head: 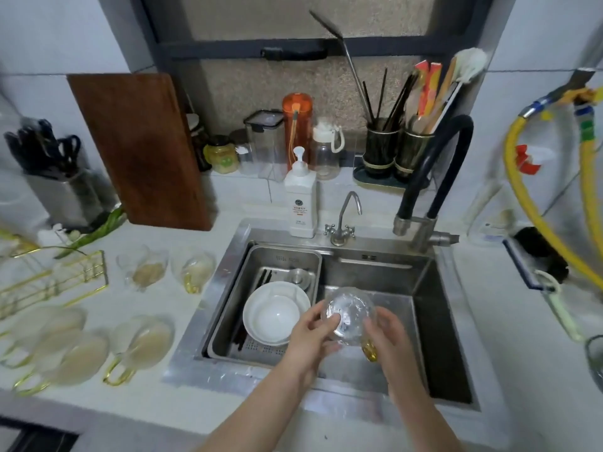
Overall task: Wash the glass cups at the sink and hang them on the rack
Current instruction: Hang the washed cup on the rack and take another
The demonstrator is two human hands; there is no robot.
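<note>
Over the steel sink I hold a clear glass cup with a gold handle, its mouth tilted toward me. My left hand grips its left side with the thumb on the rim. My right hand wraps the right side by the gold handle. Several more glass cups with gold handles lie on the counter to the left, such as one near the sink and one at the front. A gold wire rack stands at the far left.
A steel drain basket in the sink's left half holds white bowls and chopsticks. A soap pump bottle, a small tap and a black faucet line the sink's back rim. A wooden board leans at the back left.
</note>
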